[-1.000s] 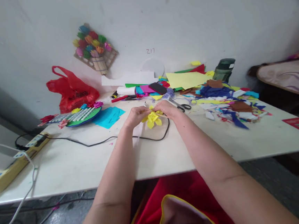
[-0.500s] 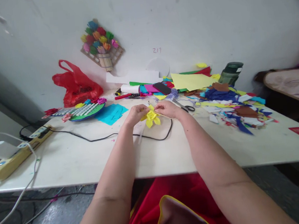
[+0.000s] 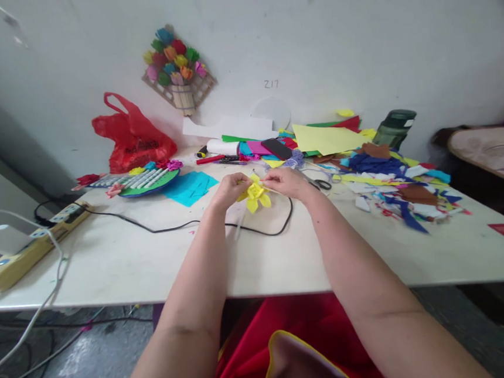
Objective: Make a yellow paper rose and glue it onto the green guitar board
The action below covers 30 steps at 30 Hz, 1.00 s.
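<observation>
A yellow paper flower (image 3: pixel 255 196) with pointed petals is held between my two hands, above the middle of the white table (image 3: pixel 276 263). My left hand (image 3: pixel 233 189) pinches a petal on its left side. On the right side, my right hand (image 3: pixel 284 183) has its fingers closed at another petal. A thin pale stem seems to slant down from the flower. The fingertips are small in view, so the exact grip is hard to make out. A black cable (image 3: pixel 269 233) loops on the table just below the flower.
Scissors (image 3: pixel 322 184) lie right of my right hand, beside a heap of paper scraps (image 3: pixel 377 166). Blue paper (image 3: pixel 190 188), a green disc with rolled tubes (image 3: pixel 150 189) and a red bag (image 3: pixel 135 140) are left. A power strip (image 3: pixel 23 250) sits far left; a bottle (image 3: pixel 394 128) stands back right.
The camera view has shifted and tilted slightly. Both hands stay at the yellow flower, which has turned a little; its petals look more spread.
</observation>
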Each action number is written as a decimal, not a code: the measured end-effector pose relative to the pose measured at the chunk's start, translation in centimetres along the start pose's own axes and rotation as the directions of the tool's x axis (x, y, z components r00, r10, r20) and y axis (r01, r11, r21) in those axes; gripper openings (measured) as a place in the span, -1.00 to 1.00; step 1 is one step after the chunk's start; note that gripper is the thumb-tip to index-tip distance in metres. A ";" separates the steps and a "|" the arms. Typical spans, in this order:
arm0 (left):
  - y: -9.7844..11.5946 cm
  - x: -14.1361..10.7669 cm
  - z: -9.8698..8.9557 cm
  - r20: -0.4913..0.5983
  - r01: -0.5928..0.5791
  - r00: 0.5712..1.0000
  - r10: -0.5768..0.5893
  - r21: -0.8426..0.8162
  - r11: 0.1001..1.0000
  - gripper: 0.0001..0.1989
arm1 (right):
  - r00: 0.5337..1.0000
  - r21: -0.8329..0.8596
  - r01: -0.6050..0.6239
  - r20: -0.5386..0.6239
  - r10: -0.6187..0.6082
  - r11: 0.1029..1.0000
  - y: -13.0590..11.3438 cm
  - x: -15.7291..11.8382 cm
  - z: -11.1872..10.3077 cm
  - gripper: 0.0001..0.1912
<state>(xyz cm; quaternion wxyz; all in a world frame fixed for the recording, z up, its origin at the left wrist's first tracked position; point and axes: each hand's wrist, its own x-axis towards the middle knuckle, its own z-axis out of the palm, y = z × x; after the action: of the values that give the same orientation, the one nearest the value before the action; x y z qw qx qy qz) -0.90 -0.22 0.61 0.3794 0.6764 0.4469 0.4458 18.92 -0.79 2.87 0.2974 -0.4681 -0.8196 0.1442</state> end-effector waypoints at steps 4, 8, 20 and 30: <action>0.4 -0.2 0.0 0.012 0.005 1.000 -0.005 0.004 1.000 -0.70 | 0.990 0.290 -0.100 0.120 0.068 0.952 0.3 0.2 0.9 -0.82; 0.8 -0.5 0.1 0.013 0.006 1.000 -0.005 -0.035 0.999 -0.72 | 0.975 0.414 -0.196 0.180 0.132 0.889 -0.2 0.0 1.0 -0.79; 0.5 -0.2 -0.2 0.041 0.039 0.999 -0.035 -0.095 0.995 -0.77 | 0.992 0.483 -0.118 0.094 0.083 0.868 -0.5 0.0 0.8 -0.72; 0.8 -0.5 -0.1 0.074 0.065 0.996 -0.056 -0.130 0.989 -0.75 | 0.961 0.459 -0.204 0.264 0.087 0.865 0.1 -0.1 0.7 -0.62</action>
<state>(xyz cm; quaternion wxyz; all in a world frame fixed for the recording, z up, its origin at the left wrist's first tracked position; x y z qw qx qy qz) -0.91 -0.90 1.29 0.4524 0.6510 0.4230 0.4389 18.59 -0.78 2.23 0.2938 -0.4200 -0.7491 0.4197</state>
